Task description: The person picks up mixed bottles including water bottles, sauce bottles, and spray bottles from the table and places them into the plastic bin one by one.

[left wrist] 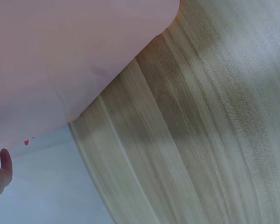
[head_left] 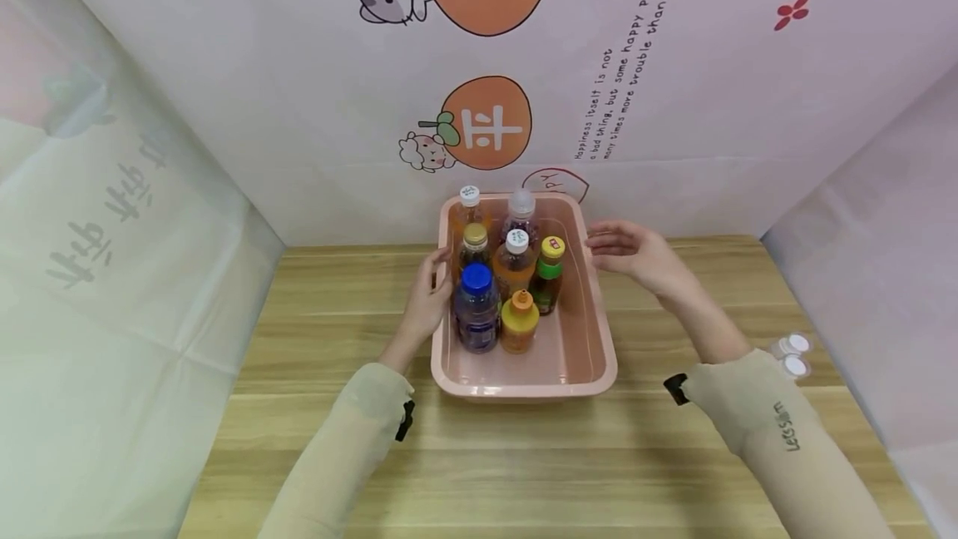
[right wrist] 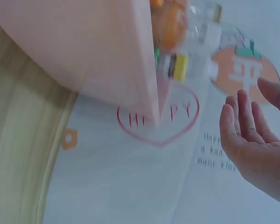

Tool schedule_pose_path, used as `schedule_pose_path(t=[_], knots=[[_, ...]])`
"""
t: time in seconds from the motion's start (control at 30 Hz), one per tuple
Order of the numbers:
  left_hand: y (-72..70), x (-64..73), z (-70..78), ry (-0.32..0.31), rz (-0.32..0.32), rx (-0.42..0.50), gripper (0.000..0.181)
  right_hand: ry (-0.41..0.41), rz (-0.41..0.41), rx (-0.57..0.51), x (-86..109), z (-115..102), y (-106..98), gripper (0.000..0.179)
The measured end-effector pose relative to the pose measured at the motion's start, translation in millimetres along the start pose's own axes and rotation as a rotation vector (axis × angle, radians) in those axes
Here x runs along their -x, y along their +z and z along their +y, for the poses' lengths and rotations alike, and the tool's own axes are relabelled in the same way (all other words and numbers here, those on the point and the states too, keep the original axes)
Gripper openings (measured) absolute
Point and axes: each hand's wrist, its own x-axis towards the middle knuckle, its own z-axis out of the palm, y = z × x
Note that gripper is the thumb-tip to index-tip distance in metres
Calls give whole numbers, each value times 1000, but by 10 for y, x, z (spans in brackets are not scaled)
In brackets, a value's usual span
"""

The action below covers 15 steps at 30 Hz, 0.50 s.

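A pink plastic basin (head_left: 524, 390) stands on the wooden table against the back wall, holding several bottles. At its front are a blue-capped bottle (head_left: 477, 314) and a yellow squeeze bottle (head_left: 519, 327) with an orange nozzle. Behind stand a white-capped bottle of orange drink (head_left: 513, 274), a gold-capped bottle (head_left: 475, 249) and a yellow-capped bottle with a green neck (head_left: 549, 277). My left hand (head_left: 430, 298) is at the left rim, fingers loosely bent; contact is hard to tell. Beside the right rim is my right hand (head_left: 632, 254), fingers relaxed and holding nothing.
Two small white-topped containers (head_left: 796, 356) sit at the table's right edge. White printed sheets (head_left: 314, 90) cover the back and both sides. Two more bottles, one white-capped (head_left: 470, 205) and one clear-capped (head_left: 521, 215), stand at the basin's back.
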Motion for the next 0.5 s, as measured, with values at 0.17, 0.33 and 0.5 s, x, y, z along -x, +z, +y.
schedule_pose_path(t=[0.17,0.33,0.5], knots=[[10,3,-7,9,-3,5,49,-23,94,-78,104,141,-312,35],[11,6,7,4,2,-7,49,-41,202,-328,251,388,-634,32],[15,-3,11,-5,-7,-23,50,-37,294,-607,442,697,-872,36]])
